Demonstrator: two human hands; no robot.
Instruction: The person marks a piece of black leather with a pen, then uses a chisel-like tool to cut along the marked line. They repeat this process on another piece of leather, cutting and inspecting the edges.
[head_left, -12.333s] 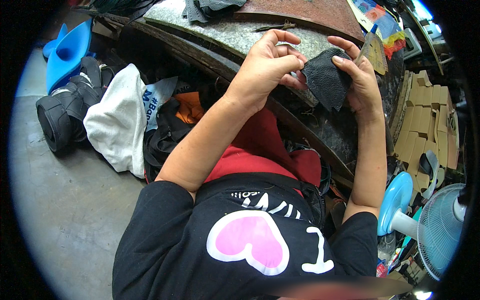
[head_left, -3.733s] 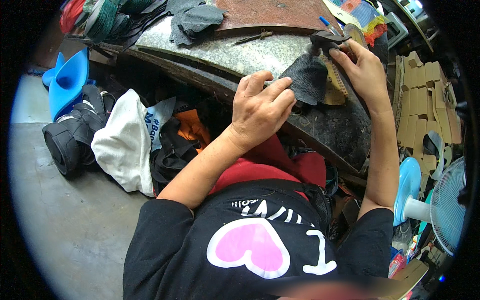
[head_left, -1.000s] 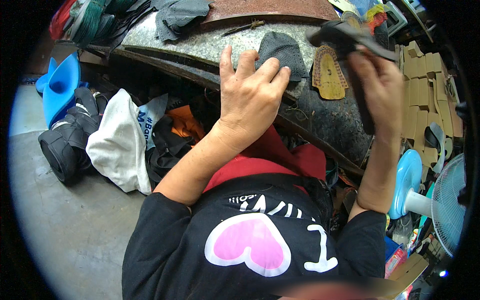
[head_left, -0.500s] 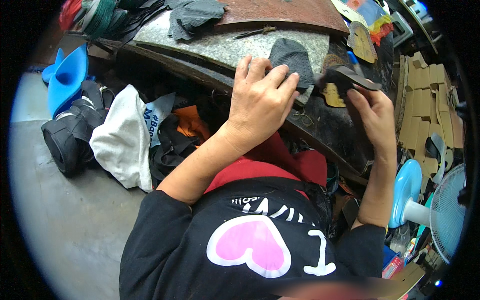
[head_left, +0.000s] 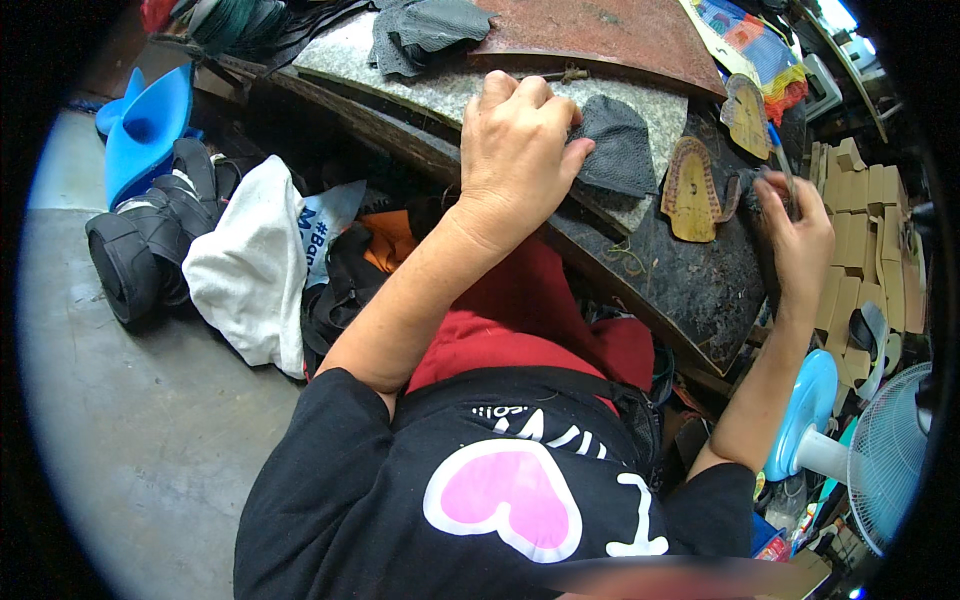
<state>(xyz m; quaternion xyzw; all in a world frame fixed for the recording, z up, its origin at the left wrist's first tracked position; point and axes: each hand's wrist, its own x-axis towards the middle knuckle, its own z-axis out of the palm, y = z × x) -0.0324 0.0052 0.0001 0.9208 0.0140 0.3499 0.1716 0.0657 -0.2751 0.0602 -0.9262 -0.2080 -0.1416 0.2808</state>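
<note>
My left hand [head_left: 515, 150] rests over the grey stone slab [head_left: 430, 110], fingers curled. Its thumb and fingers meet at the edge of a black textured leather piece [head_left: 616, 148] lying flat on the slab. My right hand [head_left: 802, 232] is at the table's right side, fingers bent around a slim pen [head_left: 783, 152] with a blue end. By those fingertips is a dark, blurred piece [head_left: 742, 192], partly hidden; whether I hold it too is unclear. Two yellowish sole-shaped templates [head_left: 689, 190] with marked edges lie just left of this hand.
Behind the slab lies a reddish-brown board [head_left: 610, 40], with crumpled black leather [head_left: 425, 35] beside it. Brown boxes [head_left: 860, 215] are stacked at right, above a blue-and-white fan [head_left: 893, 450]. Black shoes [head_left: 150, 235], a white cloth [head_left: 245, 265] and a blue plastic object [head_left: 150, 135] are left.
My right hand has moved right with the pen, and the dark flat piece it held up is lower, uncovering the near template. My left hand has shifted off the leather piece's middle to its left edge.
</note>
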